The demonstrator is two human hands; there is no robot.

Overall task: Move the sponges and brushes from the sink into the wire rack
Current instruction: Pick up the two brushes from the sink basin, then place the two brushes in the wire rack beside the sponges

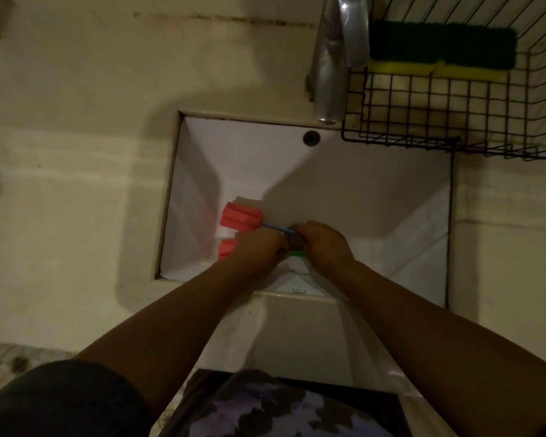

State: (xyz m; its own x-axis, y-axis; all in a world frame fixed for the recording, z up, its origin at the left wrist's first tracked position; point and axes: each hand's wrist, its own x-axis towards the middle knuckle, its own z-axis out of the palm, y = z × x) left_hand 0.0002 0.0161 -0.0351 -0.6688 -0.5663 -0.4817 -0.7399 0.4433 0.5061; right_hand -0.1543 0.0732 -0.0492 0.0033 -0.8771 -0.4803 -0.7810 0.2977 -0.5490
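Observation:
Both my hands are down in the white sink (344, 184), close together. A brush with a red sponge head (241, 218) and a thin blue stem lies at the sink's left; my right hand (323, 244) is closed over the stem's end. A second red sponge head (226, 250) peeks out under my left hand (259, 249), which is closed over it. A green piece (297, 253) and a dark object (295, 242) show between the hands. Two green-and-yellow sponges (442, 50) stand in the black wire rack (423, 121) at the back right.
A chrome tap (328, 67) rises behind the sink, just left of the rack. The overflow hole (311, 137) is in the sink's back wall. Cream counter (76, 200) surrounds the sink on the left and the right.

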